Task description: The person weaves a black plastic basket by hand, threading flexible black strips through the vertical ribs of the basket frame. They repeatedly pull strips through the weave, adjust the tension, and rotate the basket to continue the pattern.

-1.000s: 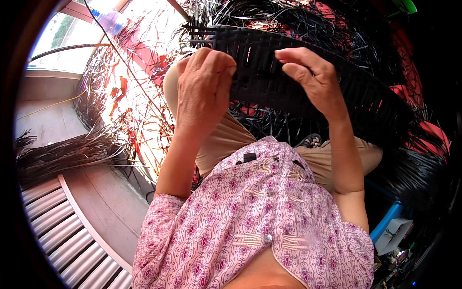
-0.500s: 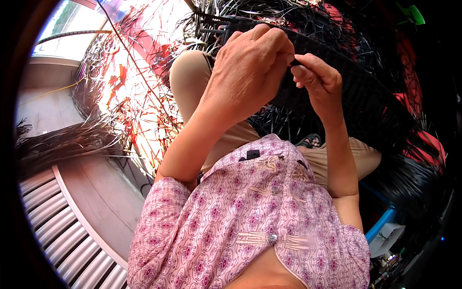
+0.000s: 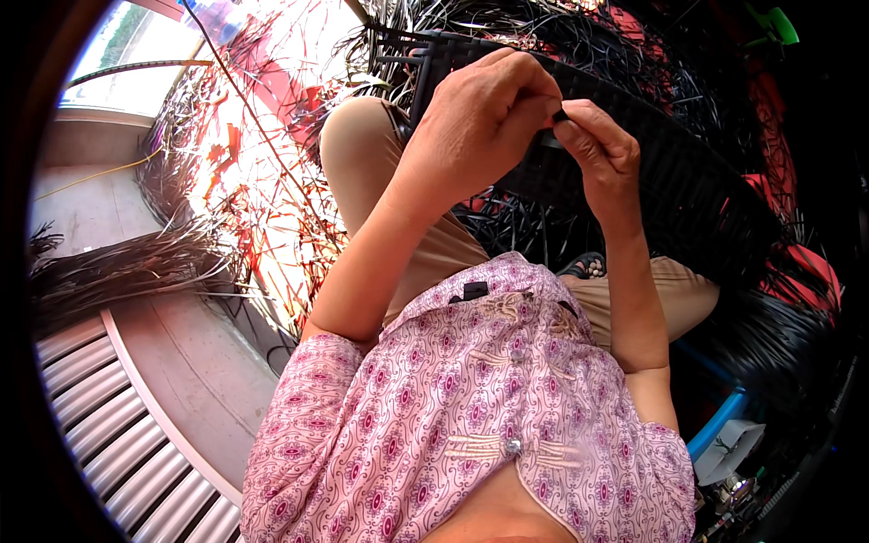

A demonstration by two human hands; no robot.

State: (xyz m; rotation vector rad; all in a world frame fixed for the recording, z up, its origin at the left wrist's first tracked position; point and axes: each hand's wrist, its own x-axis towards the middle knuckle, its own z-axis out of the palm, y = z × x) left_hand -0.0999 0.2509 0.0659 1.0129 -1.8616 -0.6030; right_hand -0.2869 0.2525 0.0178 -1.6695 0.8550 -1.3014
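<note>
Both my hands are raised over a black woven panel (image 3: 670, 172) that slants across my lap. My left hand (image 3: 484, 118) is closed, back of the hand upward, its fingertips at a small dark piece of black plastic strip (image 3: 560, 116). From the other side my right hand (image 3: 602, 149) pinches this strip between thumb and forefinger. Only a short bit of the strip shows between the fingertips; the rest is hidden by the fingers. Loose woven ends (image 3: 398, 45) stick out at the panel's far left corner.
Heaps of loose black strips (image 3: 579, 27) lie beyond the panel, over red material. A bundle of dark strips (image 3: 127, 262) lies at the left, above a slatted metal seat (image 3: 127, 434). A blue bar (image 3: 720, 421) and a white box-like thing (image 3: 729, 452) stand at the lower right.
My left hand has shifted slightly right and its wrist has turned a little. My right hand stays almost in place, its fingers drawn closer together around the strip.
</note>
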